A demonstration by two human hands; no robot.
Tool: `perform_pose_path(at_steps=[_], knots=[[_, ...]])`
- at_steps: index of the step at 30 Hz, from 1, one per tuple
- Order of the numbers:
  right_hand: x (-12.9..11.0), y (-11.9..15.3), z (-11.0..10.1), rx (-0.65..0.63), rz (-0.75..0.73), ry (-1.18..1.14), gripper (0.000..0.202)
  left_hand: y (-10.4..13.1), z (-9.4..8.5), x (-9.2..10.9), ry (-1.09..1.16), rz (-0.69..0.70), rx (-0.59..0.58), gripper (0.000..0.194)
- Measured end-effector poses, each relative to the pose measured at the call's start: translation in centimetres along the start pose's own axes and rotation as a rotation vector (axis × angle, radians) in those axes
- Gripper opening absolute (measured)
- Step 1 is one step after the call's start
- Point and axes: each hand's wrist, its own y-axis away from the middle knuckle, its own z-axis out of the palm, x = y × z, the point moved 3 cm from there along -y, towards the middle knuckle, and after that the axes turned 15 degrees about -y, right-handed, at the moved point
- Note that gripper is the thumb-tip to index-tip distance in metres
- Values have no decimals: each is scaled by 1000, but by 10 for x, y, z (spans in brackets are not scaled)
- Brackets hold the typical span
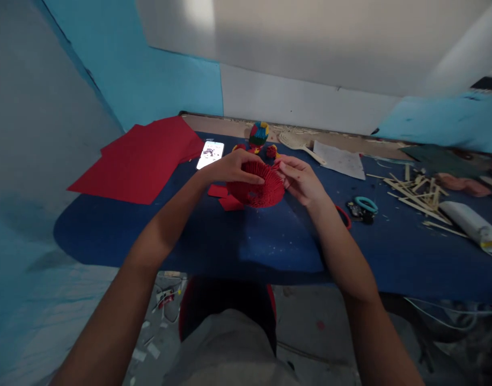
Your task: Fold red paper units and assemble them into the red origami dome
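Note:
A round, bowl-like red folded-paper model (pixel 265 194), built of many small pleated pieces, is held above the blue table. My left hand (pixel 238 167) grips it from the left, with fingers over its upper side. At its upper right rim, my right hand (pixel 297 176) is closed in a pinch on a small red paper piece (pixel 276 166), partly hidden by the fingertips. Just beneath the model lie small red paper rectangles (pixel 231 203). A multicoloured folded-paper figure (pixel 258 135) stands behind, its lower part covered by my hands and the model.
Large red paper sheets (pixel 137 161) and a lit phone (pixel 210 154) lie to the left on the blue table (pixel 213 241). Rightward are a cream slotted spatula (pixel 298 145), a white paper (pixel 339 158), hair ties (pixel 365 204), wooden sticks (pixel 418 194) and a white roll (pixel 471 222).

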Motion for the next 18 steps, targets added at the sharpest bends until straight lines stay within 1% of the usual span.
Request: perform_pose_path(at_steps=[5, 9, 13, 18], knots=[[-1, -1, -1, 5, 16, 9, 22, -1, 2, -2, -9, -11, -25, 41], [0, -2, -4, 3, 42, 12, 18, -2, 2, -3, -10, -5, -14, 41], [1, -2, -4, 3, 52, 23, 20, -1, 1, -1, 12, 22, -10, 39], [2, -2, -5, 1, 40, 60, 18, -2, 1, 0, 31, 28, -11, 39]])
